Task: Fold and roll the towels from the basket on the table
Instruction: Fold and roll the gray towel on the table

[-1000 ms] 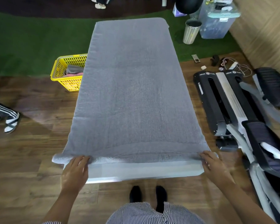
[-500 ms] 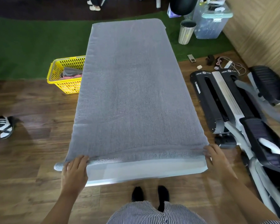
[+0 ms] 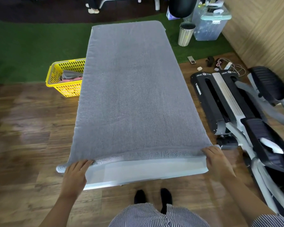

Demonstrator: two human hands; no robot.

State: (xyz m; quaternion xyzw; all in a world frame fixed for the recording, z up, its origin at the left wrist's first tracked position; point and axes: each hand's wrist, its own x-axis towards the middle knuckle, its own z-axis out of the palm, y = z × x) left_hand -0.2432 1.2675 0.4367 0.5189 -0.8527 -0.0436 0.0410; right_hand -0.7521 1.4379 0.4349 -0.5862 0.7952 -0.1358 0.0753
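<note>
A large grey towel (image 3: 131, 89) lies spread flat along nearly the whole white table (image 3: 146, 171), with only the table's near strip bare. My left hand (image 3: 76, 173) holds the towel's near left corner, fingers laid over its edge. At the near right corner my right hand (image 3: 216, 161) grips the edge in the same way. The near edge is slightly rolled up between the two hands. A yellow basket (image 3: 65, 90) with grey and pink towels (image 3: 71, 76) inside stands on the floor left of the table.
An exercise machine (image 3: 236, 108) lies on the wooden floor right of the table. Cables and small items (image 3: 220, 63) lie behind it. A bin (image 3: 185, 34) and a clear storage box (image 3: 210, 23) stand on green turf at the back right. My feet (image 3: 152, 196) are under the table's near edge.
The view has shifted slightly. Both hands stay on the towel's near corners, and the towel's near edge sits a little further from the table's front edge.
</note>
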